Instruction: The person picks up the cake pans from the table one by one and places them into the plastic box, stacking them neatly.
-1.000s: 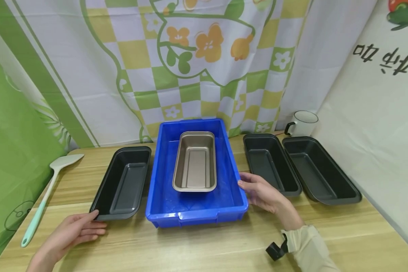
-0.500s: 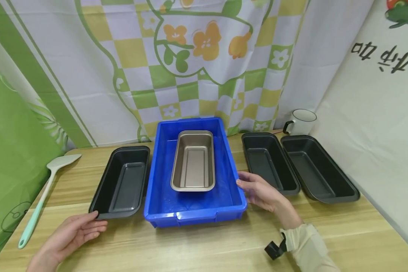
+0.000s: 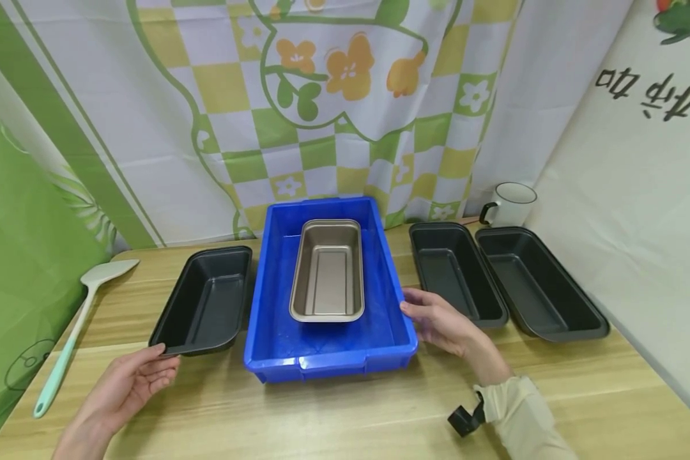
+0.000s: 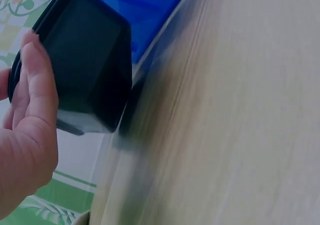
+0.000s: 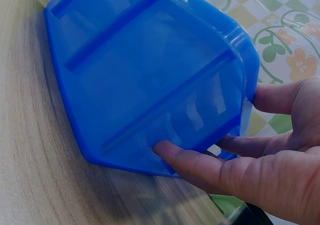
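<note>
My left hand [image 3: 121, 390] pinches the near left corner of a black loaf pan [image 3: 215, 300], thumb on the rim and fingers under it. That near end is tipped up; the left wrist view shows the pan's dark underside [image 4: 92, 60] with a shadow on the table below. At the right side of a blue plastic bin [image 3: 333, 364], my right hand [image 3: 439, 326] holds the rim, thumb on top and fingers against the outer wall [image 5: 165, 75]. A gold-brown loaf pan [image 3: 329, 281] sits inside the bin.
Two more black loaf pans, a smaller one [image 3: 457, 275] and a larger one [image 3: 537, 281], stand right of the bin. Behind them is a white mug [image 3: 512, 204]. A spatula with a mint handle [image 3: 57, 377] lies far left. A patterned curtain [image 3: 322, 140] hangs at the back edge.
The near end of the left black loaf pan has risen in my left hand, which has moved slightly up with it. My right hand stays at the bin's rim.
</note>
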{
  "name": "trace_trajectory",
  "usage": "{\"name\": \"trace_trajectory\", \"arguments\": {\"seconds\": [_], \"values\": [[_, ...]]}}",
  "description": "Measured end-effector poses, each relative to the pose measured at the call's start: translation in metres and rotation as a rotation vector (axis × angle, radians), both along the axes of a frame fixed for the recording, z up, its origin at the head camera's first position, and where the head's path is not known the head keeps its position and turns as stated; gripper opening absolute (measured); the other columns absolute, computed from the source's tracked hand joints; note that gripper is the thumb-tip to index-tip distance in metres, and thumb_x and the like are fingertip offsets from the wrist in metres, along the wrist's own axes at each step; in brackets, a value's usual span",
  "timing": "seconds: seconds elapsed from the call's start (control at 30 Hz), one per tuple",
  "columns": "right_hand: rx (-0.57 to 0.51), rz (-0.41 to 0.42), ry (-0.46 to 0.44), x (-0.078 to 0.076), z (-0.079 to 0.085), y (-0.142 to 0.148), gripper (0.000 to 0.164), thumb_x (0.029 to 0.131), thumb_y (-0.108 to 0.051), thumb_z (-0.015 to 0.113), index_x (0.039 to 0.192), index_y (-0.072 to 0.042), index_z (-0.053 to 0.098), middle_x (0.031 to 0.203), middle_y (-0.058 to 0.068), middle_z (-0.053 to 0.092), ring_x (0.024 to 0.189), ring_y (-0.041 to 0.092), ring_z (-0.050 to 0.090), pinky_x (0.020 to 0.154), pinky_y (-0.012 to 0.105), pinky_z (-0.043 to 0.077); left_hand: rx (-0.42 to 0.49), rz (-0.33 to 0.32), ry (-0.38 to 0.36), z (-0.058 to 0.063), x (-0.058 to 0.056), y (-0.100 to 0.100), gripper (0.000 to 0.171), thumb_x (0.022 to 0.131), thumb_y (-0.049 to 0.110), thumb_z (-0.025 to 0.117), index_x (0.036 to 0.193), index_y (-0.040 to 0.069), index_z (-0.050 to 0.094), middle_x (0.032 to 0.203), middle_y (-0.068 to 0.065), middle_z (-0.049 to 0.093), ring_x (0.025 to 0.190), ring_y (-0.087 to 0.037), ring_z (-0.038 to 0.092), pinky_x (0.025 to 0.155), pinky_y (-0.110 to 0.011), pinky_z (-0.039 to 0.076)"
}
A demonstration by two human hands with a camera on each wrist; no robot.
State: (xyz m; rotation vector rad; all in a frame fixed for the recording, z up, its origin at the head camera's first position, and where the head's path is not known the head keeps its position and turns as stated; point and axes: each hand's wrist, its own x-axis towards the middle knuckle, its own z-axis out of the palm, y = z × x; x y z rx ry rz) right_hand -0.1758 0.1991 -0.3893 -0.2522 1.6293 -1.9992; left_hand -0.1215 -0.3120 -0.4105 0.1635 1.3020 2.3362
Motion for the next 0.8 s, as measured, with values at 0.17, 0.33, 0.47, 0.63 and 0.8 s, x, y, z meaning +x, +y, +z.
{"name": "trace_trajectory", "arguments": {"seconds": [0.17, 0.33, 0.47, 0.63, 0.8], "values": [[0.005, 0.0, -0.002, 0.001, 0.0, 0.0, 0.064, 0.1, -0.013, 0.048, 0.147, 0.01, 0.011, 0.145, 0.037, 0.022, 0.123, 0.04, 0.047, 0.095, 0.052, 0.046, -0.007, 0.107, -0.003, 0.005, 0.002, 0.006, 0.044, 0.105, 0.006, 0.031, 0.094, 0.0, 0.073, 0.088, -0.011, 0.073, 0.077, -0.013, 0.069, 0.07, -0.021, 0.055], [-0.001, 0.002, 0.001, 0.001, 0.0, 0.0, 0.064, 0.1, -0.013, 0.047, 0.147, 0.01, 0.011, 0.145, 0.037, 0.022, 0.123, 0.041, 0.047, 0.095, 0.052, 0.046, 0.023, 0.167, 0.02, 0.01, 0.003, 0.013, 0.043, 0.105, 0.006, 0.033, 0.092, 0.0, 0.073, 0.086, -0.012, 0.073, 0.074, -0.013, 0.069, 0.067, -0.02, 0.055], [-0.005, 0.008, -0.001, 0.0, 0.0, 0.0, 0.064, 0.101, -0.013, 0.047, 0.147, 0.01, 0.009, 0.146, 0.038, 0.021, 0.125, 0.041, 0.046, 0.096, 0.052, 0.045, -0.011, 0.23, 0.031, 0.013, 0.003, 0.016, 0.041, 0.104, 0.006, 0.036, 0.091, -0.001, 0.074, 0.086, -0.012, 0.073, 0.073, -0.014, 0.069, 0.068, -0.022, 0.055], [0.0, 0.007, 0.0, 0.001, -0.001, 0.001, 0.065, 0.101, -0.013, 0.047, 0.148, 0.01, 0.009, 0.146, 0.038, 0.022, 0.125, 0.042, 0.045, 0.096, 0.052, 0.045, -0.069, 0.326, 0.014, 0.018, 0.001, 0.022, 0.034, 0.102, 0.007, 0.042, 0.091, 0.001, 0.074, 0.085, -0.011, 0.073, 0.072, -0.015, 0.068, 0.067, -0.023, 0.055], [0.009, 0.0, -0.001, 0.001, 0.0, 0.001, 0.064, 0.101, -0.013, 0.047, 0.148, 0.01, 0.01, 0.146, 0.038, 0.023, 0.125, 0.043, 0.045, 0.096, 0.054, 0.044, -0.03, 0.356, 0.024, 0.023, -0.004, 0.028, 0.032, 0.102, 0.007, 0.043, 0.091, 0.001, 0.073, 0.085, -0.012, 0.073, 0.073, -0.017, 0.069, 0.069, -0.025, 0.056]]}}
